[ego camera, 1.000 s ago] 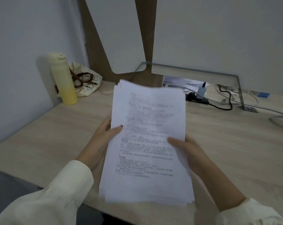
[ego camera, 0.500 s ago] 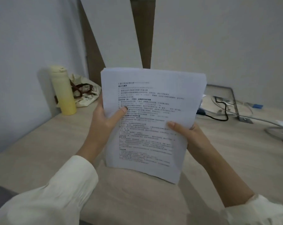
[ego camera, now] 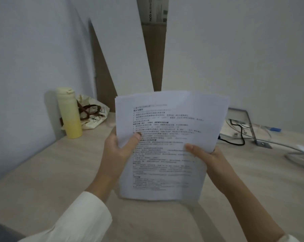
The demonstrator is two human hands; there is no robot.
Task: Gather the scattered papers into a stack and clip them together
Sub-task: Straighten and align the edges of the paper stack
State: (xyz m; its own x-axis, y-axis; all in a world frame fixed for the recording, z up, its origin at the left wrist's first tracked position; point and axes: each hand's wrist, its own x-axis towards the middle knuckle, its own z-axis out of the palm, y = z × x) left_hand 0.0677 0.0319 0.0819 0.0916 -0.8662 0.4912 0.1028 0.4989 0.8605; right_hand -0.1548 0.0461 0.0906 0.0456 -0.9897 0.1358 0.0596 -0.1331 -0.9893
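White printed papers (ego camera: 167, 145) stood upright in our hands above the pale wooden desk (ego camera: 43, 172); our left hand (ego camera: 118, 151) gripped the left edge, our right hand (ego camera: 207, 158) pinched the right. A yellow bottle (ego camera: 69, 112) stood far left.

The print on the papers (ego camera: 165, 145) is too blurred to read, their lower edge is smeared, and the sheets cannot be counted. Behind them lie the fingers of the left hand (ego camera: 118, 151) and the right hand (ego camera: 210, 159), with only the thumbs showing in front. The bottle (ego camera: 69, 112) covers part of the bag (ego camera: 93, 116). The papers hide one end of the black cable (ego camera: 235, 137). A blue thing (ego camera: 275, 129) on the table (ego camera: 51, 172) is too small to tell. The top edge cuts the box (ego camera: 154, 14), its label unreadable; the bottom edge cuts the right sleeve (ego camera: 289, 239)
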